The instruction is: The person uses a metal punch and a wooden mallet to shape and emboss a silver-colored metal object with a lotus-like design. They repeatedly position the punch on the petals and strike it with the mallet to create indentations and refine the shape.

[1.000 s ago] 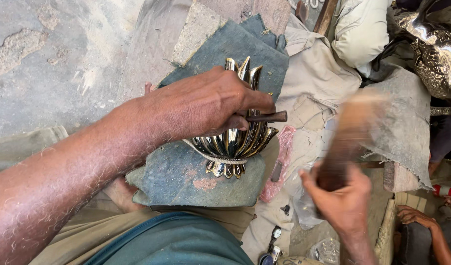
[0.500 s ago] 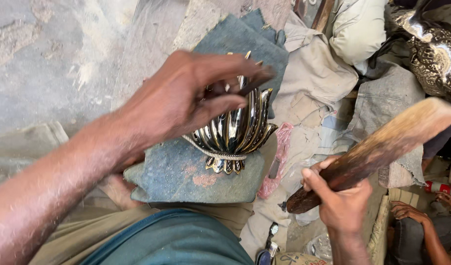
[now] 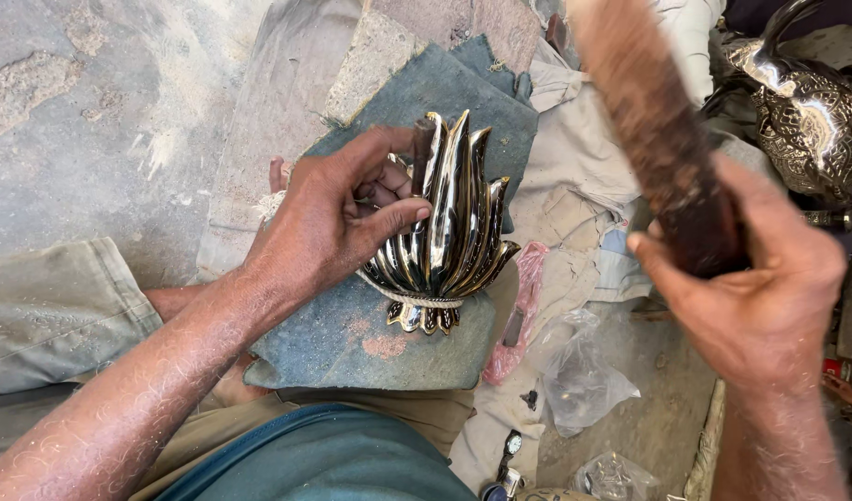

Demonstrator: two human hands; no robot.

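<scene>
Down under the left hand [image 3: 328, 218] lies a big blue-grey cloth [image 3: 416, 325], and a shiny brass leaf piece [image 3: 444, 232] rests on it. That hand is wrapped around the brass piece and a small dark tool [image 3: 422, 141]. Off to the side, the right hand [image 3: 755, 278] grips a long brown stick [image 3: 653, 121] tight.

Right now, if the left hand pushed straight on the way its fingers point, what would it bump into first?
The left hand already has its fingers on the ribbed shiny metal ornament, so that comes first; beyond lies crumpled beige cloth, though depth is hard to judge.
</scene>
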